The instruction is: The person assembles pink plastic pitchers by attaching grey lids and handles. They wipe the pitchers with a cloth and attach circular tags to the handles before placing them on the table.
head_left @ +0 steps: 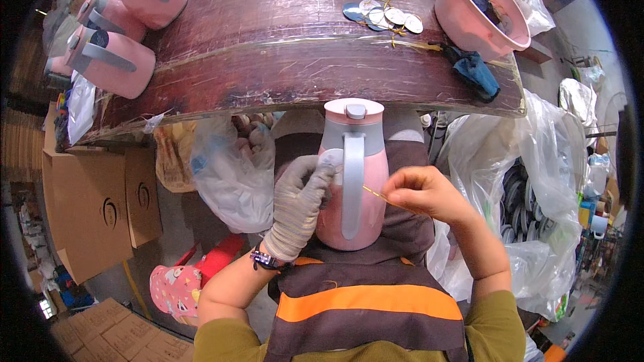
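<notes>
A pink and grey thermos jug [373, 222] stands upright on my lap, its grey handle [353, 194] turned toward me. My left hand [297, 202], in a striped knit glove, pinches a round white hang tag [330, 158] against the jug's left side, next to the handle. On the other side of the handle my bare right hand [426, 191] is closed on the end of a thin gold string [373, 192]. The string reaches leftward to the handle; whether it passes behind it to the tag is hidden.
More pink jugs [117, 67] stand at the left of the dark table [268, 60]. Round tags with gold strings [392, 19] lie in a pile near a pink basin [446, 7] and a dark blue cloth [475, 74]. Plastic bags [235, 194] and cardboard boxes [90, 208] sit below.
</notes>
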Demonstrator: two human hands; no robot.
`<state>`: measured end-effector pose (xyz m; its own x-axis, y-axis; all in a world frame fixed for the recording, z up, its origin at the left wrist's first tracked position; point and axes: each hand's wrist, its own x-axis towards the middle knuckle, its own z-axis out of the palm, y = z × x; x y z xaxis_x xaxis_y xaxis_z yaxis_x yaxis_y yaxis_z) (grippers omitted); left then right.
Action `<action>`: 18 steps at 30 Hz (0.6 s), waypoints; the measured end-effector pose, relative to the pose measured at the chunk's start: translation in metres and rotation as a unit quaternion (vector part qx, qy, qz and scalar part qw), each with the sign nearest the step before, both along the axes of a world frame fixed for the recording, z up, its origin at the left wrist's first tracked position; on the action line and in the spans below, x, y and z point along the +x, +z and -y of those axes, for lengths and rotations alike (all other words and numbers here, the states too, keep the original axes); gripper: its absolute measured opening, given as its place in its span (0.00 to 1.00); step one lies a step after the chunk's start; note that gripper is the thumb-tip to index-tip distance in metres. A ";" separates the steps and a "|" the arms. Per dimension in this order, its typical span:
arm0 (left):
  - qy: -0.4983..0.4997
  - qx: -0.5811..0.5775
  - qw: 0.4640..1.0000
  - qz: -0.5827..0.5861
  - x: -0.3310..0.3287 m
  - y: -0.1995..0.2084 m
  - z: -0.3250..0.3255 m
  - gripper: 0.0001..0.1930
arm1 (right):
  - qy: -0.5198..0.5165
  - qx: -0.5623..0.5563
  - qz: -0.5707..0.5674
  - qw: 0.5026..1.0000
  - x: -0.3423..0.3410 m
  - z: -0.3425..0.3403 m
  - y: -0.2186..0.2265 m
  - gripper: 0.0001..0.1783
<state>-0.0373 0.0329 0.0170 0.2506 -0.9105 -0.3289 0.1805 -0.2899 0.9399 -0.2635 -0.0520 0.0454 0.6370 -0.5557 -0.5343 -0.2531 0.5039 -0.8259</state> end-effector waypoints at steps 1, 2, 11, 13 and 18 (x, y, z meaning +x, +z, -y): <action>0.033 0.033 0.998 -0.036 0.000 0.003 -0.002 0.08 | 0.009 0.069 0.028 0.997 -0.008 0.002 0.002 0.11; 0.040 0.022 0.998 -0.051 -0.003 0.004 -0.003 0.08 | 0.018 0.137 0.056 0.989 -0.011 0.002 0.004 0.10; 0.079 -0.032 0.994 -0.065 -0.008 0.009 -0.008 0.07 | -0.193 0.246 0.253 0.916 -0.002 0.005 -0.008 0.10; 0.077 -0.064 0.993 -0.058 -0.008 0.006 -0.010 0.06 | -0.098 0.237 0.238 0.937 -0.004 -0.008 -0.009 0.11; 0.069 -0.119 0.990 0.026 -0.008 0.009 -0.009 0.05 | -0.056 0.186 0.289 0.937 -0.007 -0.021 -0.005 0.14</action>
<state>-0.0455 0.0417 0.0259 0.3883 -0.9169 -0.0922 0.1515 -0.0352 0.9878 -0.2702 -0.0307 0.0406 0.8284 -0.4809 -0.2873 0.2553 0.7807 -0.5704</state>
